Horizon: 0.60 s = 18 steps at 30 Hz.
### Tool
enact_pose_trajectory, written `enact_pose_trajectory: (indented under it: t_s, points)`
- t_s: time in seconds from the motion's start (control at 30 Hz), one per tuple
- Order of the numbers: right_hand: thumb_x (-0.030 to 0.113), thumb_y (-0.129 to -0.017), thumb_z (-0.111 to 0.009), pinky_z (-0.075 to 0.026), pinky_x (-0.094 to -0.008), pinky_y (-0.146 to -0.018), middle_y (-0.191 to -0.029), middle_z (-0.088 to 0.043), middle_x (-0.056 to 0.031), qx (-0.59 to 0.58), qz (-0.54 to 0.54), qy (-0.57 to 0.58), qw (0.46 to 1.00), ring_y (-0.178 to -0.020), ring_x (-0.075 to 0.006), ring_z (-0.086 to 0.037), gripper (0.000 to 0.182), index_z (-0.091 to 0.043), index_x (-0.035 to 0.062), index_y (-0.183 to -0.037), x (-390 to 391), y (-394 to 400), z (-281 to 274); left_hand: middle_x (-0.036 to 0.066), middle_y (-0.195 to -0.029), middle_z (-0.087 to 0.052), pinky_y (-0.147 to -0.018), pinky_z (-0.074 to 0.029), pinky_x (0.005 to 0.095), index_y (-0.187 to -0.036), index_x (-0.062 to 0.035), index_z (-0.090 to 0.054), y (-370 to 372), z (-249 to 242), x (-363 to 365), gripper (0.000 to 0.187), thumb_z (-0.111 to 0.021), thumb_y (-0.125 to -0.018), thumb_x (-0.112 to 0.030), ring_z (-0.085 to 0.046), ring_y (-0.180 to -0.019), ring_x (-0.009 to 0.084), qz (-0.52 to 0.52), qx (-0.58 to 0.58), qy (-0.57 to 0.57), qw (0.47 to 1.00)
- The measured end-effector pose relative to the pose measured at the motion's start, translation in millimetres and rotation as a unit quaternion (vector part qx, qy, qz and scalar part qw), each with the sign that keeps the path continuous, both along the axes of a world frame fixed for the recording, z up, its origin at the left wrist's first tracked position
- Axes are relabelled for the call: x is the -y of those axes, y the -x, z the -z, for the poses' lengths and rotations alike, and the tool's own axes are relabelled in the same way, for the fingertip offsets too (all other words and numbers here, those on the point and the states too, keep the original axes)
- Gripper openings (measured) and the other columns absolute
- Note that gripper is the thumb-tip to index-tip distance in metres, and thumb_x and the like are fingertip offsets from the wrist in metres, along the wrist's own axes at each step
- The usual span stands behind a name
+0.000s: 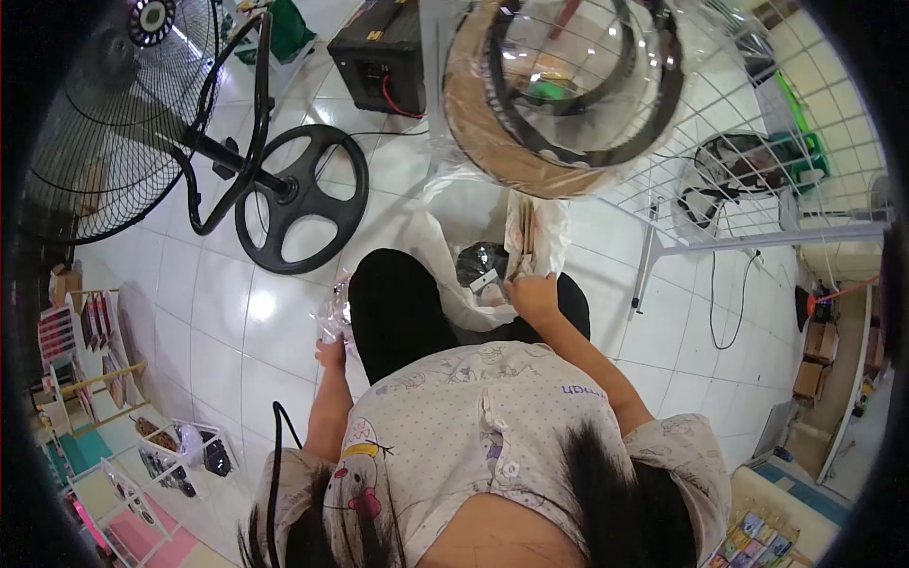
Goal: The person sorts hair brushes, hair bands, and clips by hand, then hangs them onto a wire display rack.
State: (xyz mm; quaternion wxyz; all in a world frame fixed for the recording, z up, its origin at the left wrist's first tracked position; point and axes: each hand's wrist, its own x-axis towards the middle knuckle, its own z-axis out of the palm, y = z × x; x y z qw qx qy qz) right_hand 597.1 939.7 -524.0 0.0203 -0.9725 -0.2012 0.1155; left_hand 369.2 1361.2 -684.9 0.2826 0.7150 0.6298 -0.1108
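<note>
Nearest the camera, the left hand sits low beside the left knee, its fingers pinched together on a small crinkly clear plastic packet that rises just above it. The packet looks light, thin and slippery, so a pinch at its edge seems the sensible hold.

A little further out, the right hand reaches into the mouth of a white plastic sack standing on the tiled floor between the knees. Its fingers are curled onto a flat bundle of wrapped pieces that stands upright against the sack's right edge; whether they are fully clamped I cannot tell. Inside the sack, just left of the hand, lies a dark round part in shiny film with a small label on it. It is likely rigid under a slick wrap (best taken by the rim, not the film).

Beyond the sack hangs a large round bagged assembly of dark rings. Far left stand a fan and its black round base.
</note>
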Motion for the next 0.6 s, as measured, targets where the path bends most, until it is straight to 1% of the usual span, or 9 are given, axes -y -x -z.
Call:
enact_pose_trajectory:
  t_s: [0.17,0.2,0.27,0.3,0.37,0.4,0.5,0.53,0.6]
  points:
    - [0.018,-0.08,-0.061,-0.044,-0.0466,-0.078,-0.093,-0.062,-0.015,-0.072,-0.012,-0.159,0.985,-0.085,-0.0331,-0.06,0.017,-0.064,0.0023,-0.087,-33,-30,2,0.027,-0.13,-0.041,-0.099,-0.038,0.0477,-0.139,-0.0079,-0.028,16,43,11,0.1,-0.074,-0.064,-0.055,-0.041,-0.121,0.0419,-0.039,0.097,0.081,0.991]
    - [0.015,-0.079,-0.062,-0.044,-0.0464,-0.081,-0.097,-0.06,-0.0162,-0.078,-0.035,-0.202,0.976,-0.09,-0.0341,-0.058,0.018,-0.062,0.0024,-0.091,-38,-37,8,0.026,-0.132,-0.042,-0.098,-0.039,0.0476,-0.139,-0.0082,-0.028,9,38,14,0.099,-0.074,-0.064,-0.056,-0.043,-0.122,0.0395,-0.088,0.152,0.134,0.975]
    - [0.009,-0.075,-0.064,-0.043,-0.046,-0.086,-0.106,-0.056,-0.0188,-0.099,-0.085,-0.29,0.948,-0.098,-0.0362,-0.055,0.026,-0.059,0.0027,-0.1,-54,-51,24,0.026,-0.134,-0.04,-0.1,-0.038,0.0469,-0.139,-0.0081,-0.027,1,40,13,0.1,-0.074,-0.064,-0.055,-0.04,-0.124,0.0393,-0.067,0.203,0.147,0.966]
    - [0.008,-0.075,-0.063,-0.043,-0.0454,-0.087,-0.108,-0.055,-0.0187,-0.093,-0.099,-0.286,0.949,-0.1,-0.0364,-0.053,0.029,-0.058,0.0037,-0.103,-61,-59,31,0.026,-0.136,-0.038,-0.101,-0.037,0.0466,-0.139,-0.0081,-0.027,-1,42,11,0.101,-0.075,-0.064,-0.054,-0.039,-0.126,0.0392,-0.058,0.23,0.151,0.96]
    - [0.004,-0.074,-0.062,-0.043,-0.044,-0.088,-0.112,-0.054,-0.0184,-0.076,-0.123,-0.28,0.949,-0.105,-0.0368,-0.05,0.036,-0.057,0.0056,-0.109,-71,-75,45,0.026,-0.137,-0.037,-0.103,-0.035,0.0459,-0.142,-0.0068,-0.021,-9,43,13,0.11,-0.077,-0.061,-0.054,-0.037,-0.128,0.0395,-0.096,0.147,0.107,0.979]
    - [0.011,-0.072,-0.067,-0.043,-0.0427,-0.092,-0.121,-0.051,-0.0171,-0.082,-0.158,-0.249,0.952,-0.113,-0.0376,-0.048,0.054,-0.05,0.0072,-0.123,-74,-87,56,0.026,-0.138,-0.036,-0.104,-0.034,0.0455,-0.143,-0.0061,-0.018,-13,43,12,0.114,-0.079,-0.059,-0.054,-0.035,-0.129,0.0396,-0.113,0.107,0.086,0.984]
    - [0.021,-0.066,-0.075,-0.042,-0.0421,-0.095,-0.13,-0.047,-0.0178,-0.207,-0.138,-0.092,0.964,-0.121,-0.0378,-0.044,0.074,-0.043,0.0066,-0.131,-80,-99,69,0.028,-0.139,-0.033,-0.107,-0.03,0.0445,-0.145,-0.0037,-0.007,-18,43,11,0.128,-0.08,-0.054,-0.056,-0.032,-0.131,0.0401,-0.134,0.088,0.063,0.985]
    - [0.03,-0.059,-0.081,-0.041,-0.0429,-0.098,-0.132,-0.046,-0.0205,-0.261,-0.131,-0.072,0.954,-0.124,-0.039,-0.042,0.092,-0.036,0.0062,-0.136,-81,-104,75,0.03,-0.139,-0.031,-0.107,-0.029,0.0454,-0.145,-0.0018,-0.001,-17,42,10,0.138,-0.08,-0.05,-0.063,-0.03,-0.131,0.0411,-0.108,0.054,0.077,0.99]
    - [0.031,-0.058,-0.081,-0.041,-0.044,-0.097,-0.13,-0.048,-0.0221,-0.324,-0.136,-0.083,0.932,-0.121,-0.0408,-0.044,0.093,-0.037,0.0061,-0.136,-77,-110,105,0.03,-0.14,-0.03,-0.107,-0.029,0.0469,-0.145,-0.0024,-0.003,-17,40,13,0.138,-0.076,-0.049,-0.069,-0.031,-0.13,0.0418,-0.137,0.039,0.045,0.989]
